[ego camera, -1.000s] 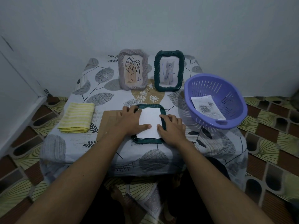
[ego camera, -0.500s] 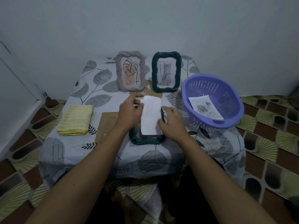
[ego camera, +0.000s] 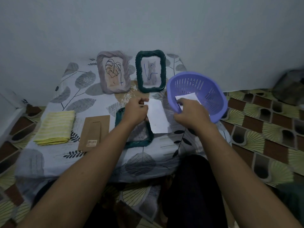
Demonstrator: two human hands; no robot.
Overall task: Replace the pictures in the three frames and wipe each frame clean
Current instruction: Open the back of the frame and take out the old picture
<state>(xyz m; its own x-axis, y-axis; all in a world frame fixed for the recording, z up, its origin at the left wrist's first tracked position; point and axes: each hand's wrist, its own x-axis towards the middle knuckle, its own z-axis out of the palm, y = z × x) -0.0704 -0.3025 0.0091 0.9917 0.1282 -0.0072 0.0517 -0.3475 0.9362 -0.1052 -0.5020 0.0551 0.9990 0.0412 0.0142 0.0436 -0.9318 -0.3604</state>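
A dark green woven frame [ego camera: 138,142] lies flat on the table in front of me, partly under my left forearm. My left hand [ego camera: 135,111] pinches the top edge of a white picture sheet [ego camera: 158,117], held lifted above that frame with its blank back toward me. My right hand [ego camera: 190,112] reaches over the near rim of the purple basket [ego camera: 212,89], fingers on a paper [ego camera: 189,97] inside it. Two frames stand at the back: a grey one [ego camera: 113,71] with a leaf drawing and a green one [ego camera: 150,73] with a cat picture.
A folded yellow cloth [ego camera: 55,127] lies at the table's left. A brown cardboard backing [ego camera: 93,132] lies between the cloth and the flat frame. The small table [ego camera: 69,99] has a leaf-print cover and stands against a pale wall, on a patterned tile floor [ego camera: 263,129].
My left hand lifted the white sheet out of the flat green frame and moved it up and right. My right hand left the frame and went into the purple basket.
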